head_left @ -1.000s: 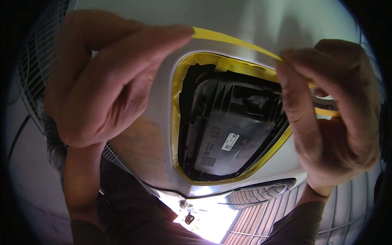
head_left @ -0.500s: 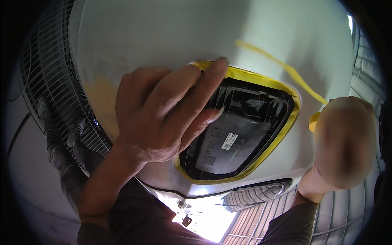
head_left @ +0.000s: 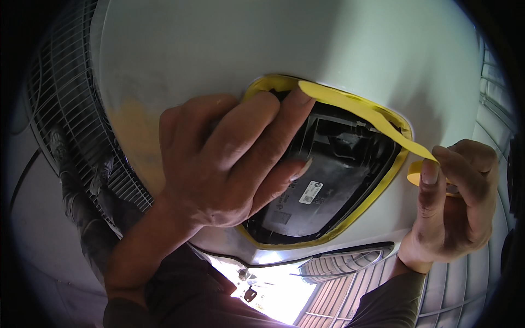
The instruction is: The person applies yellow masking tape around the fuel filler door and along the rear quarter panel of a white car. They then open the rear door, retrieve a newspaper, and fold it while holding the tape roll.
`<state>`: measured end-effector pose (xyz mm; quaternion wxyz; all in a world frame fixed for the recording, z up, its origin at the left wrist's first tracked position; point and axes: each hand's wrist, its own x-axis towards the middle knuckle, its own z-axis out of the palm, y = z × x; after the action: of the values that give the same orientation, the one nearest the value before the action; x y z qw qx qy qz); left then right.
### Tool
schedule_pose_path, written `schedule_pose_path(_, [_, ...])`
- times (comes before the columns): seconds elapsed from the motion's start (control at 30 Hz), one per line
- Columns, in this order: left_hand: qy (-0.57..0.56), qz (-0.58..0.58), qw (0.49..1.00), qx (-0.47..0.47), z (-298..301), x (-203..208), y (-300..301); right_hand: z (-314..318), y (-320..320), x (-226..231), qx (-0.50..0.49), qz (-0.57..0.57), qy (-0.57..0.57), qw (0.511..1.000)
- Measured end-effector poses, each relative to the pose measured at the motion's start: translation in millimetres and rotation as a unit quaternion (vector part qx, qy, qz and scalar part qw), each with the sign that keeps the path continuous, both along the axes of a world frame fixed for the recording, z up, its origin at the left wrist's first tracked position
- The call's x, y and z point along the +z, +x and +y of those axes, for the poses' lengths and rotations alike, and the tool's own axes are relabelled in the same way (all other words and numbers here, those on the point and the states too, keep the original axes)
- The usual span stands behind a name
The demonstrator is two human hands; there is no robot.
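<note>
A long strip of yellow tape [head_left: 358,104] runs between the two hands, along the top edge of a hole in a big pale panel [head_left: 219,49]. The left end of the strip is right at the pointer fingertip of the left hand [head_left: 208,158], which touches it; that hand's fingers are spread a bit and do not pinch anything. At the other end, the thumb and pointer finger of the right hand [head_left: 456,205] pinch the strip tight, with the yellow tape roll [head_left: 414,172] (only part of it shows) just behind the thumb. Half a second ago, the strip was up above the hole with its left end loose; now it is lower, and that end meets the left fingertip. The right hand was a blur then and is clear now. Yellow tape [head_left: 350,227] goes around the edge of the hole, and a black plastic part [head_left: 311,210] sits inside. There is lots of bare, smooth panel above the strip, and the two hands are well apart.
</note>
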<state>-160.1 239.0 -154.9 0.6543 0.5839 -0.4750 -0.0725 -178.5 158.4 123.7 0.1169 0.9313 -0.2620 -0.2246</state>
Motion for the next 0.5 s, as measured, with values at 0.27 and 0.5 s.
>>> schedule_pose_path(0.27, [0.012,0.026,0.999,0.033,-5.9,4.8,-2.6,-4.5,-1.4,-15.8,0.059,0.014,0.061,0.996])
schedule_pose_path(0.5, [-0.001,0.031,0.999,0.044,-3.6,3.1,-4.5,-19.6,5.3,-30.1,0.131,0.03,0.027,0.991])
